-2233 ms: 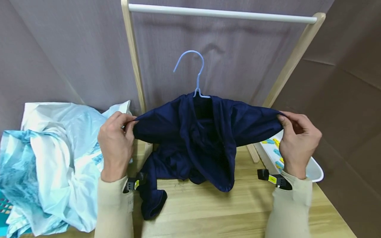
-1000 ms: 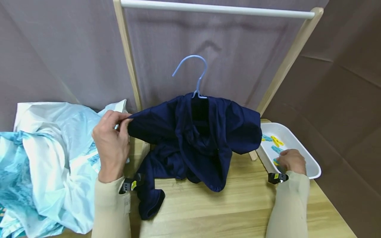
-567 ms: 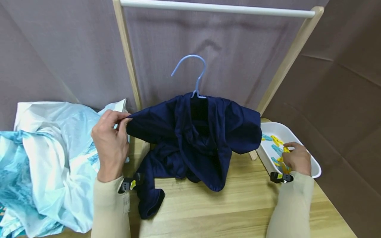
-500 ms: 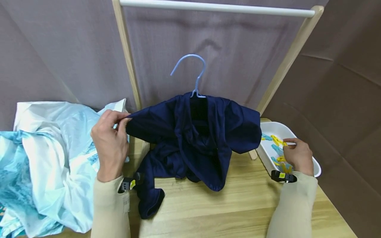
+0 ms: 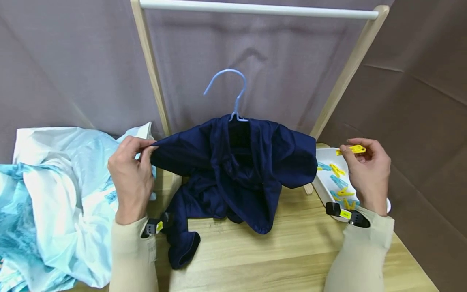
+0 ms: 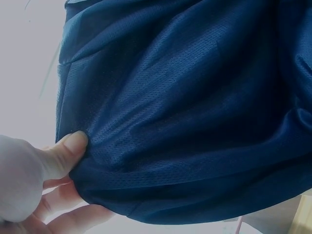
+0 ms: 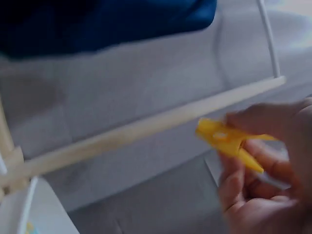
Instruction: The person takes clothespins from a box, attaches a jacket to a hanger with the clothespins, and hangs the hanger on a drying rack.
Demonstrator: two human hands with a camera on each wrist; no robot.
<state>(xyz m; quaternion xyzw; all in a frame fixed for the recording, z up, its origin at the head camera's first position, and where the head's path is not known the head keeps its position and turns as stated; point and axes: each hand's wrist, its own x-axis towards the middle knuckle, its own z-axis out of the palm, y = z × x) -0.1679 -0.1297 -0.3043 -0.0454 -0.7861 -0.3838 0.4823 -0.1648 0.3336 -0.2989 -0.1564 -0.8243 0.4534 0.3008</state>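
The navy garment (image 5: 238, 174) looks light, soft and limp, likely to sag and bunch; an edge gives the best hold, drawn taut from the hanger (image 5: 245, 83). The yellow peg (image 5: 351, 149) seems light, stiff and springy, best held by its two arms. The left hand (image 5: 131, 176) pinches the garment's left end between its fingers, and the cloth falls away rightward, its lower part on the worktop (image 5: 255, 259). The right hand (image 5: 371, 174) holds the peg, one end jutting past the fingers, above the tray (image 5: 322, 178) and apart from the garment.
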